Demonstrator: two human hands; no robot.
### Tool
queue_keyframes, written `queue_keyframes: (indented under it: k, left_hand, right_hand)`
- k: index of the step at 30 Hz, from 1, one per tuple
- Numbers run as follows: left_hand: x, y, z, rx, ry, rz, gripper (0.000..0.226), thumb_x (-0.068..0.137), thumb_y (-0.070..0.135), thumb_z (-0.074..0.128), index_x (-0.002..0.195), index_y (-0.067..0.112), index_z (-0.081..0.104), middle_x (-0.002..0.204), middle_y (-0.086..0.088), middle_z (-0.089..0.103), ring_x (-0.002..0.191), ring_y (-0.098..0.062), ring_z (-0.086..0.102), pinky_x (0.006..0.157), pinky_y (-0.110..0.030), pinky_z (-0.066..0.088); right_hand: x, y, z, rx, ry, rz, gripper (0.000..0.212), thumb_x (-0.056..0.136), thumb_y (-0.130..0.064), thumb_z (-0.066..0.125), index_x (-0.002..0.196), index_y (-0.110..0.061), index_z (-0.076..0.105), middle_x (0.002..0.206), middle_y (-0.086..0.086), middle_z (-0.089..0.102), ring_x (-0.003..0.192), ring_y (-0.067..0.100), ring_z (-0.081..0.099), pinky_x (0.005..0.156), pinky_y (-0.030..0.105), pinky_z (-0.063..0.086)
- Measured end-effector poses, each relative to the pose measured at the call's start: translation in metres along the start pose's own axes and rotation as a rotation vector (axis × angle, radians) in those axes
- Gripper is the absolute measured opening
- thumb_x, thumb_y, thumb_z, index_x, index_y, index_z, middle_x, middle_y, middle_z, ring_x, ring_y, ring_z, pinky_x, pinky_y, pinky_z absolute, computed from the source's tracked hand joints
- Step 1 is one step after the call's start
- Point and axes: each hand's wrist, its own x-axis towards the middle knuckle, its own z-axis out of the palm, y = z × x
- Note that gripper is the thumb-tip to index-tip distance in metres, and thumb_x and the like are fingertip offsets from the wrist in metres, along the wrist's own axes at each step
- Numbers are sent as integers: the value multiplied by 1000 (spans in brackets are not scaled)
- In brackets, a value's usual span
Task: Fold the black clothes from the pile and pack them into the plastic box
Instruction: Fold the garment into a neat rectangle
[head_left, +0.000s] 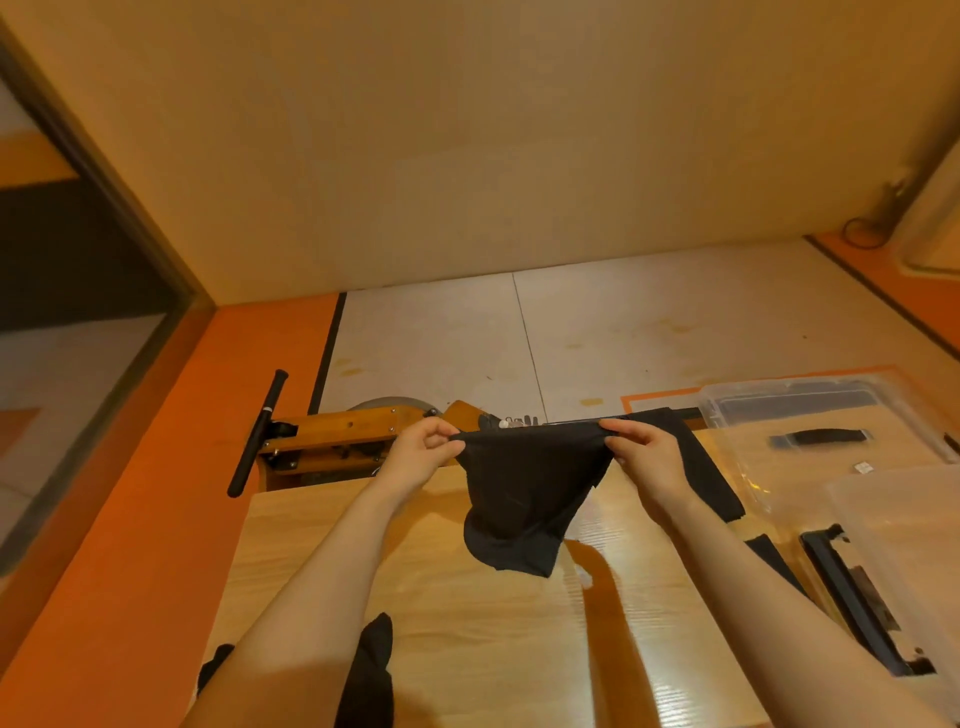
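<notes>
Both forearms reach forward over the wooden table (467, 649), hands raised side by side at the same height. The left hand (423, 449) pinches one top corner of a black garment (524, 499) with curled fingers, and the right hand (641, 457) pinches the other, so the top edge is stretched taut between them. The cloth hangs in the air above the table, narrowing to a crumpled lower end (its exact type is hard to tell). More black clothes (369, 675) lie at the table's near edge. To the right stands the clear plastic box (727, 415), a dark strip (818, 437) showing through it.
</notes>
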Motion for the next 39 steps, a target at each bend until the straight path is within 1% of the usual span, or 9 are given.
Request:
queue_keyframes:
  k: [4,8,12,16,20,23,26,31,39]
  left_hand:
    - [-3,12,-22,-75,27,18,12,94,14,59,101,24,57,98,-2,72,94,-18,68,85,-32,54]
    - [-8,17,-36,-48,17,26,21,96,11,53,82,25,58,99,-9,67,101,-29,63,89,-35,53]
    - [-14,20,-38,-23,7,21,30,99,8,45,97,24,70,113,4,63,107,-11,56,89,-25,47]
    - [-14,12,-41,-42,27,10,21,90,13,64,103,29,69,113,4,65,108,-14,59,96,-36,50]
    - [-10,10,-37,-69,73,-19,33,81,7,74,105,27,65,111,0,64,104,-16,61,91,-39,55]
    - [-3,11,-33,-91,101,-6,35,81,3,73,109,23,63,112,2,62,101,-11,60,80,-25,56]
    - [7,23,-38,-49,130,35,27,85,4,68,106,21,65,102,15,55,88,3,50,67,-9,42]
    - [29,51,-57,-25,70,74,23,93,6,59,95,26,71,106,9,62,103,-6,54,85,-21,45]
    - [26,30,-53,-29,127,-9,25,93,12,60,114,24,67,126,2,59,122,-18,49,106,-38,41]
  right_hand:
    - [0,-20,7,39,-73,-50,23,95,3,54,102,-12,71,103,2,67,98,15,63,84,26,53]
    - [0,-29,14,-13,-126,-78,23,96,-1,54,94,-15,72,106,6,67,100,18,63,80,23,52]
    - [-3,-30,21,-74,-190,-64,24,98,-3,51,106,-15,71,109,1,67,100,14,63,76,22,52]
    - [-6,-29,25,-108,-221,-51,25,100,-6,49,115,-11,68,111,0,65,101,15,61,71,22,51]
    - [-1,-33,34,-133,-232,-51,26,97,-9,56,120,-14,66,118,-1,61,106,16,59,82,32,57]
    - [7,-40,41,-167,-253,-64,33,94,-9,63,125,-17,63,124,-2,57,111,19,58,90,38,57]
    - [20,-57,47,-199,-276,-103,38,93,-8,63,130,-18,59,124,-4,54,105,15,58,82,27,56]
    - [41,-90,54,-251,-338,-214,47,94,-3,60,138,-17,51,128,-4,51,97,11,61,75,20,57]
    - [31,-66,60,-446,-360,-263,49,94,-6,60,141,-17,47,136,-1,45,107,18,56,77,26,58]
